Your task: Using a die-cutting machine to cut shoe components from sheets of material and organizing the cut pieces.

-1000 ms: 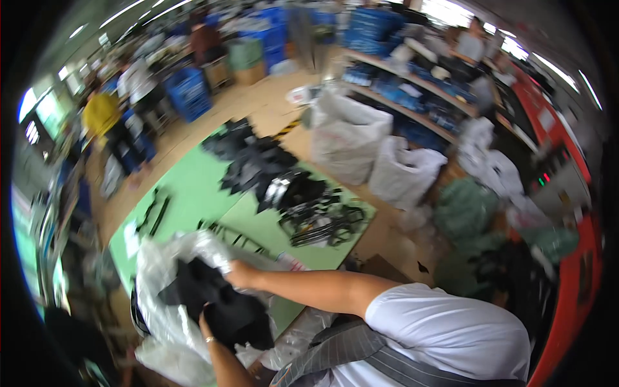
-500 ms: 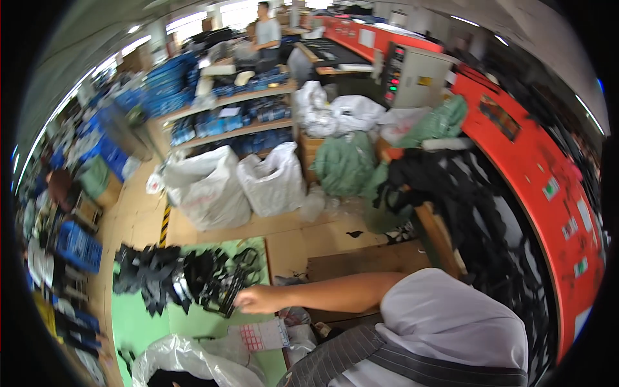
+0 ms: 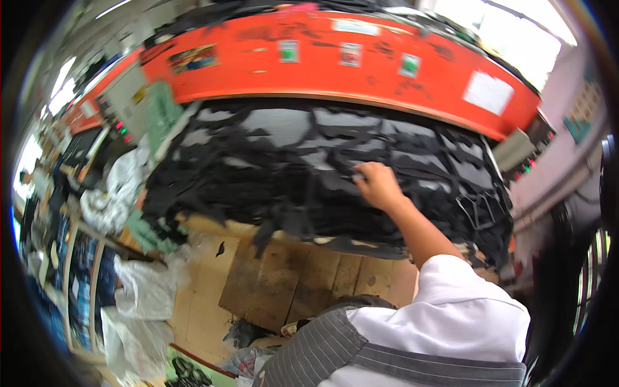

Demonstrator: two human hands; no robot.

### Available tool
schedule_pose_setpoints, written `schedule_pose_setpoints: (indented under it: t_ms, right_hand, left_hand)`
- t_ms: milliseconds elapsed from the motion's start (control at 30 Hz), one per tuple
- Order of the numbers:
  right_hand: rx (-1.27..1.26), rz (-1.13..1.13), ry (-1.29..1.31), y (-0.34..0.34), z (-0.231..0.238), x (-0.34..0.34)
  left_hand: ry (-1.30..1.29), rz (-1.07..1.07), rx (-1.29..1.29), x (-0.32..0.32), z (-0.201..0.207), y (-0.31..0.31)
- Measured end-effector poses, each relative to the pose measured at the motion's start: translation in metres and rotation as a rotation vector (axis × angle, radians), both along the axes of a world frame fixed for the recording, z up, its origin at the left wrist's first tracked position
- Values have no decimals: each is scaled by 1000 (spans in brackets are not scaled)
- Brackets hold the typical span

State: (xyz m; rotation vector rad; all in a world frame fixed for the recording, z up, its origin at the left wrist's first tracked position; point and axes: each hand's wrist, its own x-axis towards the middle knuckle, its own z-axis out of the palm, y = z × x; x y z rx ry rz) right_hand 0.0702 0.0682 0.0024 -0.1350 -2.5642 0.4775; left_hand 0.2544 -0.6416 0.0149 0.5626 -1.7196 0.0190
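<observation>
My right hand [image 3: 379, 186] reaches out over a wide bed of black fabric pieces [image 3: 284, 187], near its middle. Its fingers are loosely bent with a gap at the thumb side, and I see nothing held in them. Whether the fingertips touch the fabric, I cannot tell. Grey patches of the surface show between the black strips. To the right of my hand, a thin metal wire frame [image 3: 477, 211] lies on the fabric. My left hand is out of view.
A long red machine housing [image 3: 258, 77] runs behind the bed. Wooden boards [image 3: 309, 271] cover the floor in front. White sacks [image 3: 138, 342] and a shelf [image 3: 97, 277] stand at the left. Part of a green table [image 3: 219, 380] with black pieces shows at the bottom.
The view has swung right, from the green table to the red machine. My right hand has left the black pieces on that table and is now over the black fabric bed.
</observation>
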Motion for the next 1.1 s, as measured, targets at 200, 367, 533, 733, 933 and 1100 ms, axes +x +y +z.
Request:
schedule_pose_setpoints:
  t_ms: [200,367,533,733,933,1100]
  right_hand:
    - [181,-652,-290,151,-43,226]
    - [119,-479,-547,170,-51,309]
    - [-31,-460,-433,166,-35,299]
    - [-273,-647,-423,184,-17,267]
    - [-283,-692,-255,149,71,220]
    - [-246,-259,-521,46,77,130]
  left_hand:
    - [-558,-1078,75,-208,-63,276]
    - [-794,-1721,-109,-227,-48,507]
    - [-1422,-1507,-463,-221,-76,567]
    - [-1698,-1746,-311,-269,-69,552]
    - [-1613,-2198,1421,-351,-11,536]
    - [-1127,-1988,1835,-483,-28,551]
